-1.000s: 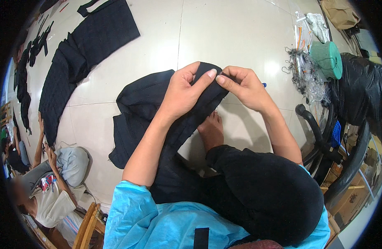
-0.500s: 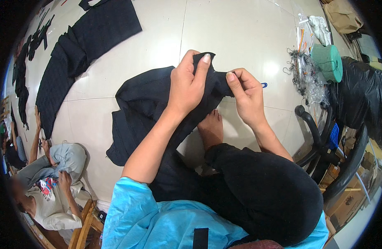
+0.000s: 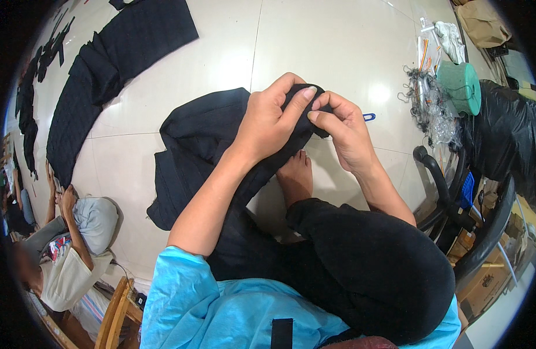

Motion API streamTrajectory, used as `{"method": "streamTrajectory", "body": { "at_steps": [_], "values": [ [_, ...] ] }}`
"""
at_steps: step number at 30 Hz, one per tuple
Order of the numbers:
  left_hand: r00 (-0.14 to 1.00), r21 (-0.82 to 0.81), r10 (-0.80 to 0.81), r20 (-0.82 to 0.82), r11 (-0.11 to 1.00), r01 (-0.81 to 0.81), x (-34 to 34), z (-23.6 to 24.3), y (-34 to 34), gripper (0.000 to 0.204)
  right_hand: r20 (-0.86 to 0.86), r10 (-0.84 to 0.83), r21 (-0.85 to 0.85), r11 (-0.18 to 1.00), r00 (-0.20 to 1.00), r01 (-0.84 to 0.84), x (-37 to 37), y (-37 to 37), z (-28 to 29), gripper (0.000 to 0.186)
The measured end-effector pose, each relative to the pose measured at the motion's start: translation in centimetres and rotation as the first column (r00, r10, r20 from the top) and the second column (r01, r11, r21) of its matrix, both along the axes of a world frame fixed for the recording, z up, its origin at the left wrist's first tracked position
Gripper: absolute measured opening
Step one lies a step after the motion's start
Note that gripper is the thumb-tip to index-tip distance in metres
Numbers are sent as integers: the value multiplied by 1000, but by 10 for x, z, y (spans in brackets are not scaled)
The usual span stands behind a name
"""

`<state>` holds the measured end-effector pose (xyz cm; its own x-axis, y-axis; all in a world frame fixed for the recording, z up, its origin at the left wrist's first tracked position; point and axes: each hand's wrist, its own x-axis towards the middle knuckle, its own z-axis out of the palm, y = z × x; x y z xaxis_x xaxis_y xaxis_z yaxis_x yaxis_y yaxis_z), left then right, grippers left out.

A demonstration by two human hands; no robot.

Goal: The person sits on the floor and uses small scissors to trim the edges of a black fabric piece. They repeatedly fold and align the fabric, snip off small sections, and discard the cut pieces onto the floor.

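Both hands (image 3: pixel 270 123) (image 3: pixel 349 135) closer together on cloth (image 3: pixel 201 125)

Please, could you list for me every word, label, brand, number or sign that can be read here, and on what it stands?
No text can be read in this view.
Cardboard box: a dark printed mark, too small to make out.
Co-worker's pale shirt: a coloured print, too small and blurred to read.
Black cloth in the hands: no lettering shows.
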<state>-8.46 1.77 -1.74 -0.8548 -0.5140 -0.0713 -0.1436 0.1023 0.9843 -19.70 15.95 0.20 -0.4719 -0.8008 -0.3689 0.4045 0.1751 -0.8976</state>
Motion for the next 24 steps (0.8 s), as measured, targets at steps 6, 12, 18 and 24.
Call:
{"method": "streamTrajectory", "body": {
  "at_steps": [6, 12, 18, 24],
  "values": [
    [999, -12, -20, 36, 1000, 21, 1, 3, -1, 25, -13, -53, -3, 999, 999, 53, 0, 2, -5, 4],
    [999, -45, -29, 33, 999, 30, 2, 1, -1, 26, 7, -82, 4, 997, 997, 82, -2, 3, -6, 6],
    [998, -46, 32, -62, 998, -35, 0, -4, 4, 30, 16, -89, 10, 996, 996, 88, -1, 4, -5, 7],
    [999, -47, -9, -31, 999, 7, 1, -2, 2, 31, -10, -109, 4, 994, 994, 109, 0, 5, -3, 6]
  ]
}}
